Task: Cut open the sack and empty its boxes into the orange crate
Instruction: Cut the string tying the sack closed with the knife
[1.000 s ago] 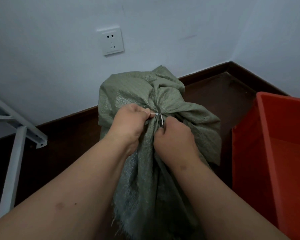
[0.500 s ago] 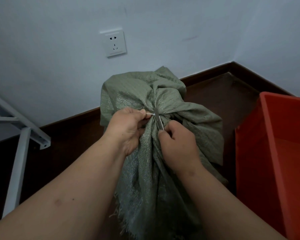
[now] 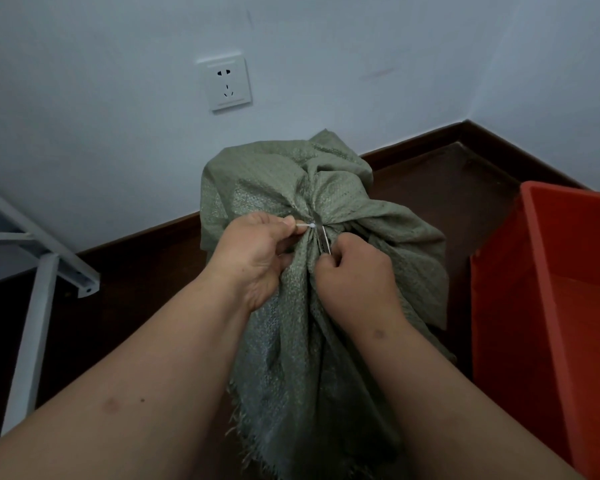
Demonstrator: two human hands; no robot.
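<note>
I am pinching the white tie [image 3: 303,226] in my left hand [image 3: 257,251] fingers and gripping a small blade [image 3: 324,241] in my closed right hand [image 3: 355,271] at the green sack [image 3: 291,341] neck, the orange crate [image 3: 548,306] standing right of both.

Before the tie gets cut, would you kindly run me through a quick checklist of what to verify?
1. Left hand pinching the white tie's tail: ok.
2. Blade in the right hand at the cinched neck: ok.
3. Blade under the tie, not the fabric: cannot tell.
4. Left fingers clear of the blade: ok, though close.
5. Orange crate beside the sack, open: ok.
6. Boxes inside: cannot tell.
</note>
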